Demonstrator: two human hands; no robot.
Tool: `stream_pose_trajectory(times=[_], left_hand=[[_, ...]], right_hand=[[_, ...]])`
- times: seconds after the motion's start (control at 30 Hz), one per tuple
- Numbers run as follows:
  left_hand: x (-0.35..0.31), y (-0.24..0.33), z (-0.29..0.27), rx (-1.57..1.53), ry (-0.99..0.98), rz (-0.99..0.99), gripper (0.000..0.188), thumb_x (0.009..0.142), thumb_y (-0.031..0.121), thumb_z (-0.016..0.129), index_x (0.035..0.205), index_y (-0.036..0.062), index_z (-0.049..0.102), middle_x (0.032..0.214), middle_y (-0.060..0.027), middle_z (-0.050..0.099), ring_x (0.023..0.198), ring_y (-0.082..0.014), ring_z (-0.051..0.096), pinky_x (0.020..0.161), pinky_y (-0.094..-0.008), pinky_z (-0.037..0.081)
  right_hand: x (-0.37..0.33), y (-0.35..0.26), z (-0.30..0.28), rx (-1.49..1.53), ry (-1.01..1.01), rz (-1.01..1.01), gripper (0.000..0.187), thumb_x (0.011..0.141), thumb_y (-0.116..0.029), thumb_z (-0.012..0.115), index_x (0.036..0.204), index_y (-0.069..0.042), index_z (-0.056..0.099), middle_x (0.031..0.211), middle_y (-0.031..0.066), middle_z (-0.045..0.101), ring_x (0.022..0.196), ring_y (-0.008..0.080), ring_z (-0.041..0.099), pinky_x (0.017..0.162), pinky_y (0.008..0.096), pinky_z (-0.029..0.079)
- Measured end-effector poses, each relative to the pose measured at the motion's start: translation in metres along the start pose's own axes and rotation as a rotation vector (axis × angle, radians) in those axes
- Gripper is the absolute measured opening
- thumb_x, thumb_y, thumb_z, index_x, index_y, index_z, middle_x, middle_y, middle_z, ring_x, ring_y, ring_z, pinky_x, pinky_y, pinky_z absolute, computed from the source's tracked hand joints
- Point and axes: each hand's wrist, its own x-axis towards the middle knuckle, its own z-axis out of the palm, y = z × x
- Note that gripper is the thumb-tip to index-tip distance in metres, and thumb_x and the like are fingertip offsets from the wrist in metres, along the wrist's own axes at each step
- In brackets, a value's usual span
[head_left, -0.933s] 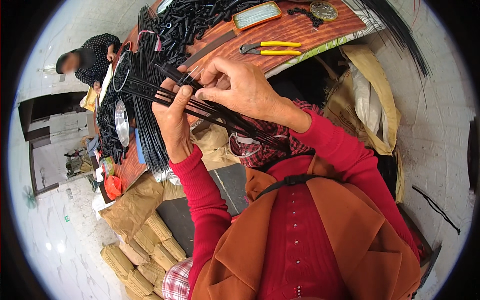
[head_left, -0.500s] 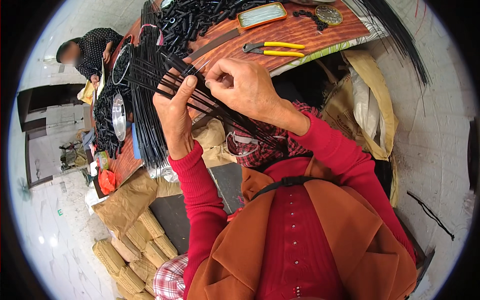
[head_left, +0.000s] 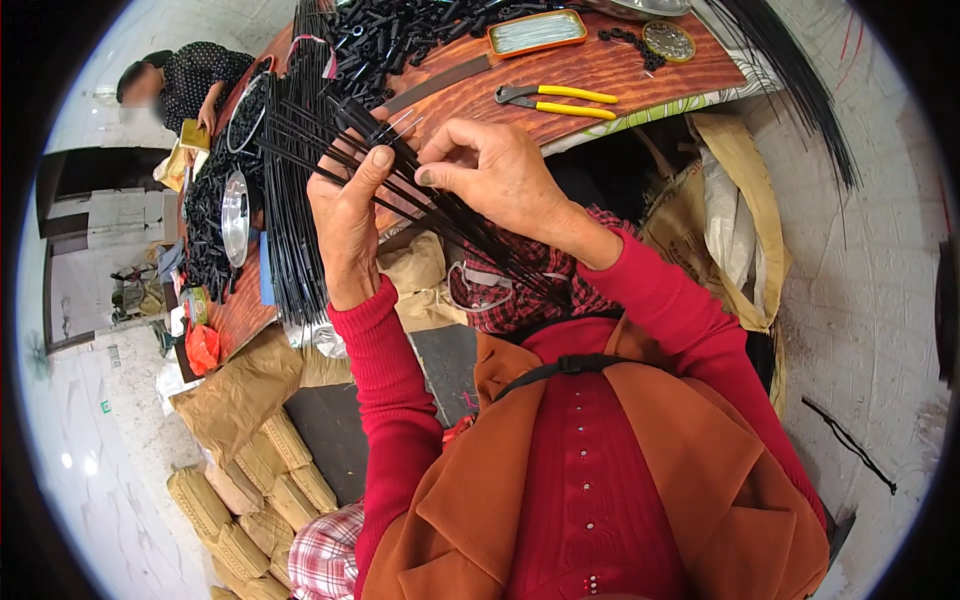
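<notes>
My left hand (head_left: 345, 225) is wrapped round a fan of thin black rods (head_left: 455, 225) that look like umbrella ribs. A black cylindrical hub piece (head_left: 356, 117) sits at their upper end, beside my left thumb. From this hub a thin, shiny wire (head_left: 402, 116) sticks out toward the right. My right hand (head_left: 505, 185) hovers just right of the hub with thumb and forefinger bent toward each other. Whatever lies between those fingertips is too small to make out. The rods' lower ends run down over the checked cloth on my lap.
Yellow-handled pliers (head_left: 557, 101), an orange tray of metal wires (head_left: 538, 33) and a round tin (head_left: 668, 41) lie on the wooden table (head_left: 690, 75). Black parts (head_left: 400, 35) pile up behind, and more rods (head_left: 295, 210) stand left. Another person (head_left: 195, 90) works at the far left.
My right fingers have drawn slightly away from the hub, showing more of the wire. The left hand keeps its hold on the rods. The other person now has a yellow object at hand.
</notes>
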Motion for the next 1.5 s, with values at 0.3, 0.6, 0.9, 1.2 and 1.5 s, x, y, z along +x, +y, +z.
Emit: stream_pose_trajectory(times=[0.3, 0.6, 0.9, 1.2, 1.5], left_hand=[[0.001, 0.003, -0.004, 0.04, -0.089, 0.044, 0.037, 0.077, 0.008, 0.064, 0.11, -0.0059, 0.053, 0.095, -0.0144, 0.062, 0.084, -0.0183, 0.061, 0.071, -0.0268, 0.05], [0.004, -0.005, -0.001, 0.02, -0.091, 0.066, 0.039, 0.078, 0.011, 0.064, 0.111, -0.0061, 0.051, 0.094, -0.0162, 0.061, 0.084, -0.0194, 0.061, 0.072, -0.0279, 0.05], [0.008, -0.016, -0.006, 0.108, -0.075, 0.063, 0.042, 0.078, 0.014, 0.065, 0.111, -0.0069, 0.051, 0.095, -0.0147, 0.061, 0.084, -0.019, 0.059, 0.075, -0.0285, 0.048], [0.005, -0.009, 0.008, 0.054, -0.099, 0.044, 0.042, 0.077, 0.013, 0.066, 0.111, -0.0073, 0.051, 0.095, -0.0126, 0.06, 0.085, -0.0185, 0.059, 0.075, -0.0275, 0.048], [0.002, -0.005, 0.016, 0.061, -0.115, 0.064, 0.043, 0.078, 0.014, 0.066, 0.111, -0.0074, 0.05, 0.094, -0.0153, 0.061, 0.086, -0.0203, 0.06, 0.075, -0.0287, 0.049]], right_hand=[[-0.006, -0.012, 0.01, -0.296, 0.158, -0.193, 0.012, 0.07, -0.007, 0.067, 0.078, -0.003, 0.059, 0.07, 0.007, 0.06, 0.059, 0.0156, 0.059, 0.053, 0.0268, 0.045], [-0.004, -0.003, 0.011, -0.262, 0.221, -0.197, 0.013, 0.069, -0.007, 0.068, 0.075, -0.004, 0.057, 0.071, 0.0055, 0.058, 0.057, 0.0166, 0.059, 0.05, 0.0274, 0.044], [-0.009, -0.005, 0.009, -0.25, 0.266, -0.193, 0.015, 0.067, -0.004, 0.068, 0.08, -0.006, 0.059, 0.072, 0.004, 0.058, 0.059, 0.0143, 0.059, 0.05, 0.0262, 0.045], [-0.016, -0.006, 0.007, -0.352, 0.287, -0.401, 0.017, 0.067, -0.002, 0.067, 0.083, -0.007, 0.061, 0.072, 0.0037, 0.058, 0.06, 0.0151, 0.061, 0.051, 0.0251, 0.047], [-0.018, -0.01, 0.0, -0.231, 0.318, -0.245, 0.017, 0.067, -0.003, 0.067, 0.083, -0.005, 0.061, 0.071, 0.0046, 0.059, 0.06, 0.0169, 0.061, 0.05, 0.0263, 0.047]])
